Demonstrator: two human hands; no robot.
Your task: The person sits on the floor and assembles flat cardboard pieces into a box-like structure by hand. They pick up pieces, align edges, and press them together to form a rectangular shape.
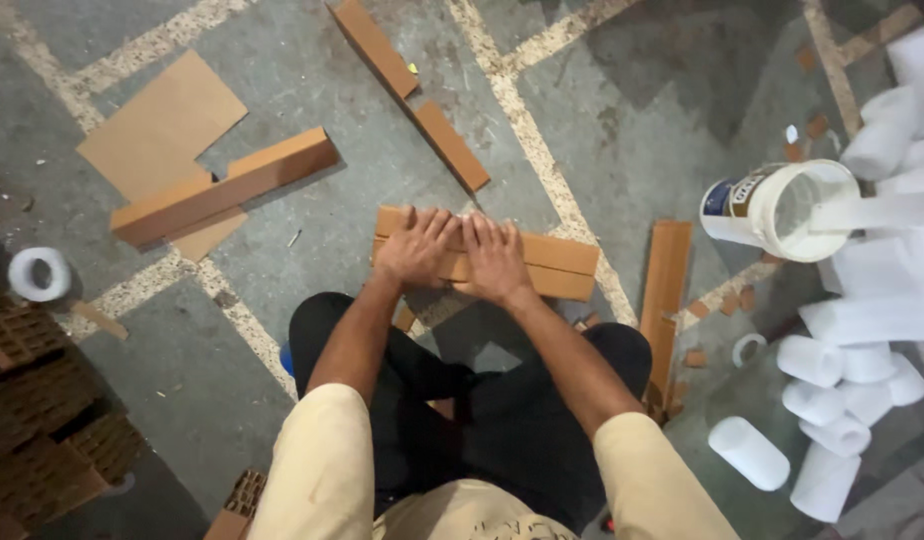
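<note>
Both my hands press flat on a long brown cardboard strip (557, 265) lying on the grey floor in front of my knees. My left hand (417, 248) rests on the strip's left part with fingers spread. Beside it, my right hand (494, 258) lies palm down, its fingers apart too. The two hands touch at the thumbs. The strip's right half shows a fold line along its length.
A long folded cardboard box (222, 188) lies on a flat cardboard sheet (162, 120) at left. More strips (407, 85) lie beyond, another (665, 290) at right. A white glue tub (782, 205), several white paper rolls (842, 400), a tape roll (39, 273) and stacked bricks (37, 430) surround me.
</note>
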